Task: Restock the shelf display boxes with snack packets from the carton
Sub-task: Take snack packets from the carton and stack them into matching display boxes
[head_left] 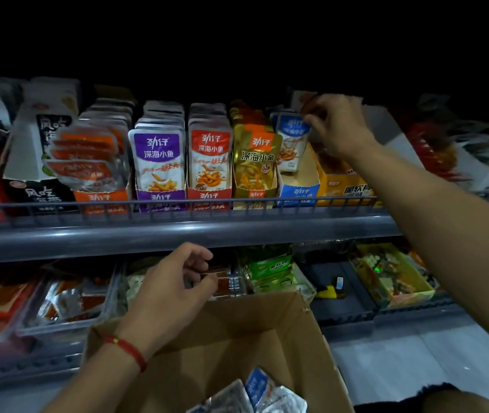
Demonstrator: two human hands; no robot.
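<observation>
Shelf (177,231): a grey metal shelf with a wire front rail is running from left to right across the scene, and a lower level with trays is showing under it.
Carton (225,347): a brown cardboard box is standing open at the near side, below the shelf edge; blue and white snack packets (256,394) are lying in its bottom.
Display boxes: the orange, purple (161,201), red (209,198), gold and blue display box (298,193) are standing side by side on the shelf; the first four are looking full, the blue one is looking nearly empty.
Right hand (337,125): it is reaching far up over the blue box, the fingers are curling at the top of the blue packet (290,138) that is standing upright inside; I cannot tell if they are really gripping it.
Left hand (174,281): it is hovering above the far edge of the carton, the fingers are loosely bending and holding nothing.
Bracelet (128,350): a red cord is sitting around the left wrist.
</observation>
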